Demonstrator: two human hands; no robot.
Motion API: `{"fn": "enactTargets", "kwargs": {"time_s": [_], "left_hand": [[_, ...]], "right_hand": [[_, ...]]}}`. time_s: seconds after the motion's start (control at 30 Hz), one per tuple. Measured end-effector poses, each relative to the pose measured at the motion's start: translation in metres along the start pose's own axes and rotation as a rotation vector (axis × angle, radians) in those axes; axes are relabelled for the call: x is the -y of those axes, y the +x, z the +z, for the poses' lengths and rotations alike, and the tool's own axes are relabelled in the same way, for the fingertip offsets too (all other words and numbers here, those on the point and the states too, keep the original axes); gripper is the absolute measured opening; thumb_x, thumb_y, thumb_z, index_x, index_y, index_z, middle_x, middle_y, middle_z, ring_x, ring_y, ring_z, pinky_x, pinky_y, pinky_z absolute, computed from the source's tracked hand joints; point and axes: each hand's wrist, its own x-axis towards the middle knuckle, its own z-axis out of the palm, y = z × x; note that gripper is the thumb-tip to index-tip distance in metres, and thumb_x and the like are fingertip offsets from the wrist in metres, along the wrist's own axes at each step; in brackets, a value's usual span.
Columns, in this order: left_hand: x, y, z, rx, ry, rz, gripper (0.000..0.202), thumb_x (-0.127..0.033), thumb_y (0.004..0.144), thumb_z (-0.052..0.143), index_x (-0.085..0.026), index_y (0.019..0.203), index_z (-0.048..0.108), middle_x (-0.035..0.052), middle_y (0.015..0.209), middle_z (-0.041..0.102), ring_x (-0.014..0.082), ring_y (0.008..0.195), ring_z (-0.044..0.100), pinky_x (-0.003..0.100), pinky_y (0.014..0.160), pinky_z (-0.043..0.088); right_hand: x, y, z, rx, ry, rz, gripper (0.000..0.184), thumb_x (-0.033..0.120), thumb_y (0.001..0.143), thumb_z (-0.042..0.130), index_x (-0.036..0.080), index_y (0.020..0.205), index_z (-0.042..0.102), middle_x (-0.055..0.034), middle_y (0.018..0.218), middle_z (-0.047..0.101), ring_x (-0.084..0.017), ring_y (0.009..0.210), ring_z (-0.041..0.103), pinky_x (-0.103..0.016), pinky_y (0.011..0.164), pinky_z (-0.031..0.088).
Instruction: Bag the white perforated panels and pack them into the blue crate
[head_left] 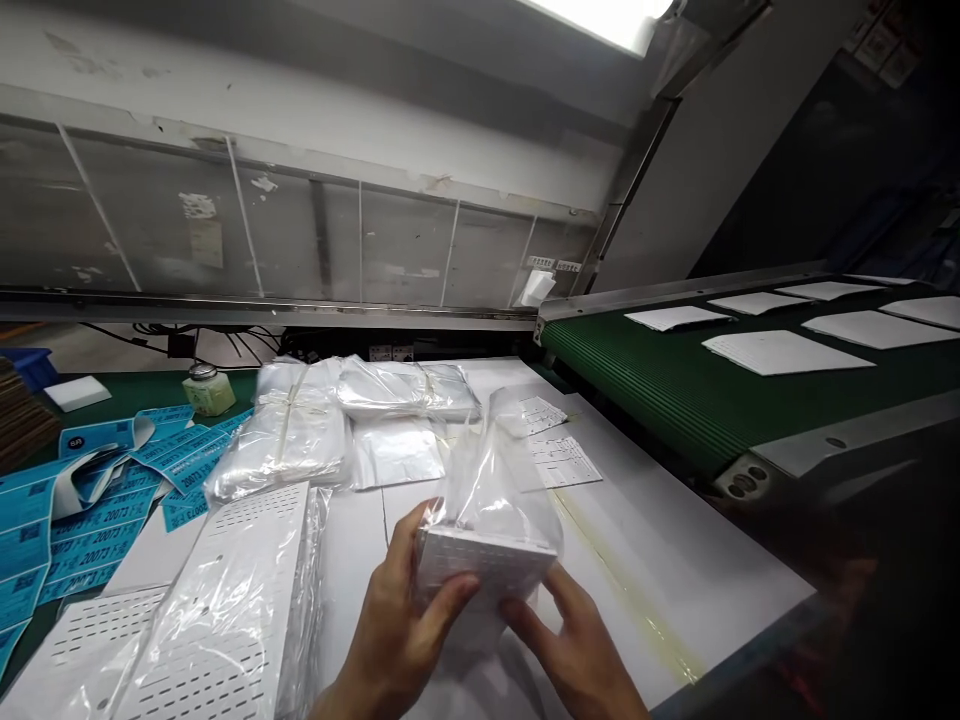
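Between my two hands is a white packet (pixel 480 562), a stack of cards or paper inside a clear plastic bag (pixel 491 480). The bag's loose upper part stands up beyond the packet. My left hand (pixel 405 610) grips the packet's left side, thumb on the near face. My right hand (pixel 574 640) grips its lower right corner with thumb and fingers. Printed white sheets (pixel 562 462) lie just behind the bag. To the left rests a pile of bagged white sheets with dashed black marks (pixel 217 610).
Bundles of clear bags (pixel 289 430) lie at the back of the white worktop (pixel 675 560). Blue printed labels (pixel 97 500) and a small jar (pixel 208 390) are at the left. A green conveyor belt (pixel 637 370) carries several white packets (pixel 784 352) at the right.
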Motion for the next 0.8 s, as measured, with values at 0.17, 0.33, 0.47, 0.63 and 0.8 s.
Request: {"fn": "enactTargets", "kwargs": {"time_s": [0.17,0.33,0.47,0.63,0.8], "left_hand": [[0.037,-0.02,-0.003,0.052,0.086,0.01,0.022,-0.035,0.078,0.058,-0.02,0.094,0.062,0.0043,0.084,0.068,0.023,0.077,0.063,0.03,0.069,0.048],[0.008,-0.011,-0.013,0.039,0.106,-0.062,0.05,-0.028,0.067,0.069,-0.02,0.114,0.055,0.0087,0.108,0.064,0.028,0.101,0.057,0.036,0.086,0.045],[-0.007,0.003,-0.007,0.036,-0.088,-0.098,0.059,-0.03,0.067,0.071,-0.02,0.121,0.049,0.0071,0.101,0.065,0.0233,0.09,0.06,0.031,0.08,0.047],[0.028,-0.013,-0.003,0.084,-0.129,-0.157,0.027,-0.041,0.075,0.063,-0.016,0.083,0.059,0.0022,0.074,0.062,0.0213,0.078,0.058,0.028,0.069,0.046],[0.024,-0.014,-0.01,0.022,-0.192,-0.244,0.034,-0.047,0.077,0.06,-0.014,0.085,0.059,0.0052,0.083,0.065,0.0214,0.081,0.06,0.027,0.07,0.046]], "right_hand": [[0.008,0.003,0.002,0.132,0.235,-0.04,0.06,0.047,0.066,0.07,0.02,0.118,0.053,-0.0099,0.118,0.06,-0.029,0.11,0.054,-0.037,0.09,0.043],[-0.028,0.003,0.027,0.235,0.167,0.135,0.04,0.043,0.07,0.067,0.012,0.095,0.064,-0.0098,0.086,0.071,-0.03,0.084,0.064,-0.038,0.074,0.049],[-0.064,-0.004,0.036,0.14,0.033,-0.002,0.052,0.037,0.067,0.068,0.015,0.113,0.058,-0.012,0.108,0.066,-0.034,0.103,0.058,-0.043,0.087,0.045],[-0.068,-0.006,0.035,0.084,-0.125,-0.075,0.043,0.04,0.062,0.071,0.019,0.099,0.066,-0.0106,0.105,0.066,-0.036,0.105,0.055,-0.047,0.091,0.042],[-0.06,-0.013,0.029,0.14,-0.096,0.081,0.039,0.045,0.062,0.073,0.024,0.095,0.067,-0.0071,0.099,0.07,-0.036,0.106,0.056,-0.044,0.09,0.044]]}}
